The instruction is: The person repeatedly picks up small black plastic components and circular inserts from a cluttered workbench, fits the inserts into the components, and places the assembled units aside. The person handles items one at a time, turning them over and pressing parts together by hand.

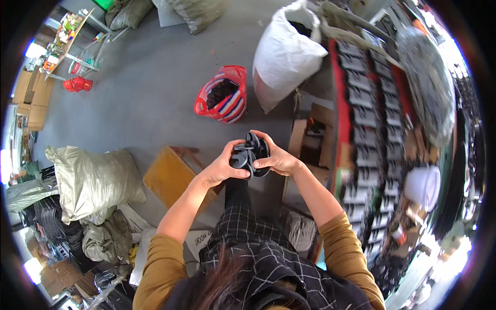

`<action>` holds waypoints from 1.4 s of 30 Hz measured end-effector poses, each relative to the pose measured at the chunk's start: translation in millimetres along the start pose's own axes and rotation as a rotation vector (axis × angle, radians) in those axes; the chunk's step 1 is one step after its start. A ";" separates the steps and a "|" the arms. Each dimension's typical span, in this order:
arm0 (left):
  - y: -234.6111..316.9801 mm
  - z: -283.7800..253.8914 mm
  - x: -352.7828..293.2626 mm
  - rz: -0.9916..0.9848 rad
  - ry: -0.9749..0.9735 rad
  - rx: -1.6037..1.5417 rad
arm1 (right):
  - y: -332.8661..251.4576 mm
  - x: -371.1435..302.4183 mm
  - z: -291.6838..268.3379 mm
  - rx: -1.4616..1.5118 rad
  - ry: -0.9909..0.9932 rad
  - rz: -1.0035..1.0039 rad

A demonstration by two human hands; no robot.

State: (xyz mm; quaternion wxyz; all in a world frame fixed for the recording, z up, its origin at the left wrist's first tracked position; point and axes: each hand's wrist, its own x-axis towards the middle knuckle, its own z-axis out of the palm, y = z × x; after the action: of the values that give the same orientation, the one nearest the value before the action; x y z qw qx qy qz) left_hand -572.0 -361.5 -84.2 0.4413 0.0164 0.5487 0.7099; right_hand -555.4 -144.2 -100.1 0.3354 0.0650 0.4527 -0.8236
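Both my hands hold a cluster of black round plastic parts (250, 155) in front of me, above the floor. My left hand (225, 164) closes around the cluster's left side, thumb along the near edge. On the opposite side my right hand (278, 158) grips it, with the thumb pressed on the front and the fingers over the far edge. Several disc-shaped pieces show between the hands; how they are joined I cannot make out. Beyond the hands stands a red, white and blue striped basket (238, 106) with dark pieces inside.
A tall white sack (279, 57) stands beyond the basket, to the right. Along my right runs a red-topped bench (341, 103) with rows of grey-and-black parts and a white bucket (422, 187). To the left are a wooden stool (170, 178) and a stuffed beige sack (95, 178).
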 end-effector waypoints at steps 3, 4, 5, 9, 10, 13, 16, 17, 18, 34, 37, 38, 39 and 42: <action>23.7 -89.1 68.7 -0.048 0.078 -0.021 | -24.2 119.3 -34.6 0.051 -0.052 0.101; 32.4 -119.7 89.7 -0.128 0.101 -0.081 | -28.5 157.9 -44.4 0.065 -0.054 0.109; 37.2 -144.8 111.5 -0.099 0.122 -0.016 | -32.0 190.3 -56.8 0.082 -0.065 0.139; 46.0 -234.3 190.4 -0.180 0.210 -0.096 | -36.5 307.7 -101.0 0.046 0.005 0.262; 43.5 -250.9 207.8 -0.200 0.237 -0.114 | -33.3 327.5 -110.9 0.031 0.041 0.295; 26.3 -286.0 244.5 -0.195 0.402 -0.060 | -9.5 359.1 -130.9 0.039 0.398 0.260; -2.6 -297.9 255.2 -0.247 0.557 -0.032 | 18.5 337.8 -141.0 -0.094 0.476 0.273; -12.0 -297.2 253.5 -0.279 0.573 -0.003 | 27.5 315.7 -139.6 -0.128 0.468 0.239; -22.7 -291.8 248.7 -0.300 0.646 0.028 | 37.7 286.9 -131.2 -0.146 0.470 0.180; -167.2 86.8 70.3 -0.224 0.085 0.654 | 160.7 -294.1 90.7 -0.191 1.582 -0.386; -190.3 179.5 19.1 -0.123 -0.011 0.786 | 219.3 -404.9 125.2 -0.062 1.900 -0.498; -191.9 206.6 4.0 -0.097 -0.032 0.775 | 236.2 -436.0 130.4 0.011 1.993 -0.459; -193.0 233.4 -9.1 -0.011 -0.065 0.787 | 252.6 -464.8 129.5 -0.011 2.134 -0.478; -186.8 294.4 -41.4 0.159 -0.179 0.835 | 294.3 -532.7 113.0 0.029 2.282 -0.414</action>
State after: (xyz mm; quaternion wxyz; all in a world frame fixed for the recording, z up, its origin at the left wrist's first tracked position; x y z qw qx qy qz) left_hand -283.6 -161.5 -96.4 0.3866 0.2970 0.7455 0.4545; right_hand 55.1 -77.9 -22.2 -0.4100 0.6985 0.4844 -0.3306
